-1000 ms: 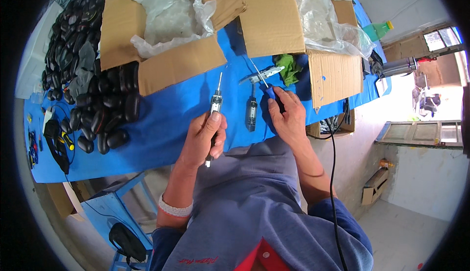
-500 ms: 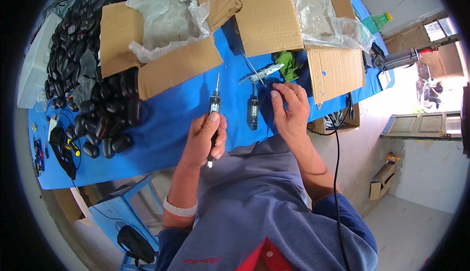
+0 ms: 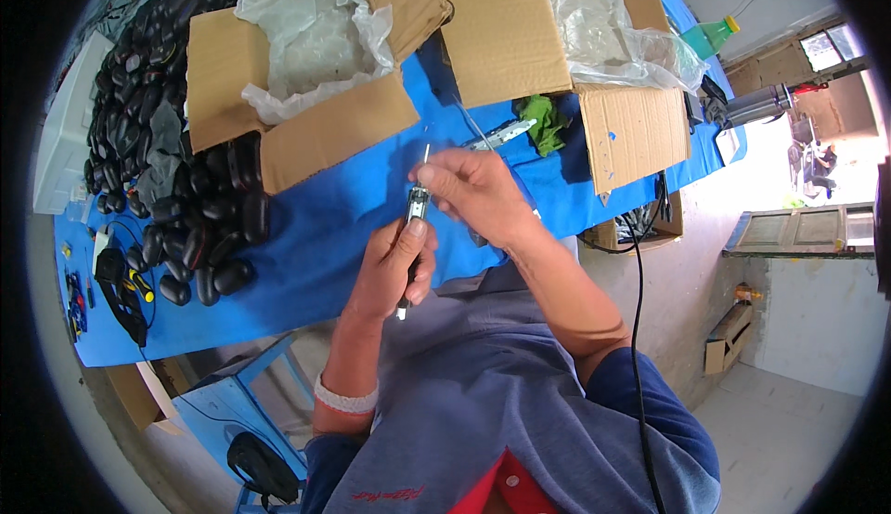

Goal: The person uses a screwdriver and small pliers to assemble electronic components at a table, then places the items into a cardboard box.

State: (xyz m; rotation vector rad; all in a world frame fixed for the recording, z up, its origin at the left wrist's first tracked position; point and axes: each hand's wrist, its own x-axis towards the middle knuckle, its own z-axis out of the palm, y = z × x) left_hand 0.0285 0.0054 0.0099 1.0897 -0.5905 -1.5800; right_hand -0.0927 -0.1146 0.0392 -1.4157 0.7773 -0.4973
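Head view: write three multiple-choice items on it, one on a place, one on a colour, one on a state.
1. Where is the pile of black oval parts?
A. to the person's left on the table
B. on the floor
C. inside the right box

2. What colour is the table cover?
A. red
B. blue
C. white

3. How does the left hand hold the slim tool?
A. lies open beside it
B. closed around its handle
C. rests off the table

Key: 1 A, the parts lie left of the cardboard boxes; 2 B, blue shows throughout; 3 B, while the right hand pinches near its tip.
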